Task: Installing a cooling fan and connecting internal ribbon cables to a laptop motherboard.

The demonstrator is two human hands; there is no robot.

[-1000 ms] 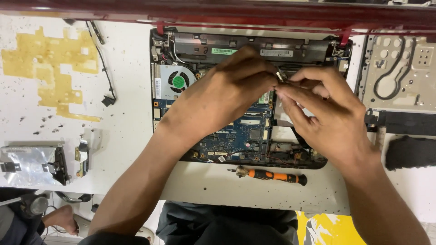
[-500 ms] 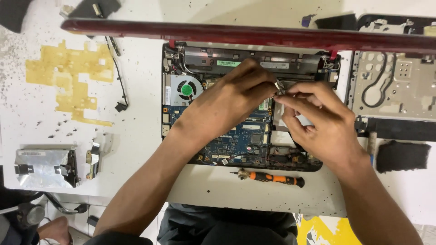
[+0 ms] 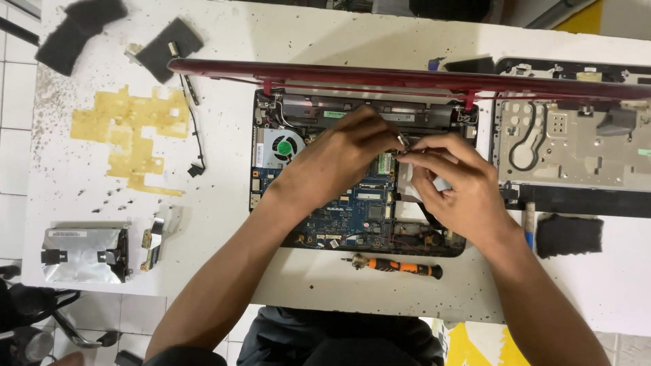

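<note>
Fingers of both hands meet over the opened laptop base [image 3: 352, 203], above the blue mainboard [image 3: 346, 213]. Left hand [image 3: 339, 159] and right hand [image 3: 451, 183] each pinch narrow on a small metal part [image 3: 404, 144] near the hinge side; what exactly it is, too small to tell. Likely risks: the part slips from the pinch and drops among the board components, where it would be hard to find; a sideways tug could strain whatever it attaches to. Red lid [image 3: 407, 78] stands just behind the knuckles, so a knock could shift the chassis. Fan [image 3: 280, 147] sits exposed left of the hands. Orange-handled screwdriver [image 3: 400, 266] lies near the table [image 3: 224, 203] edge, just in front of the base; a forearm sweep might roll it off.
</note>
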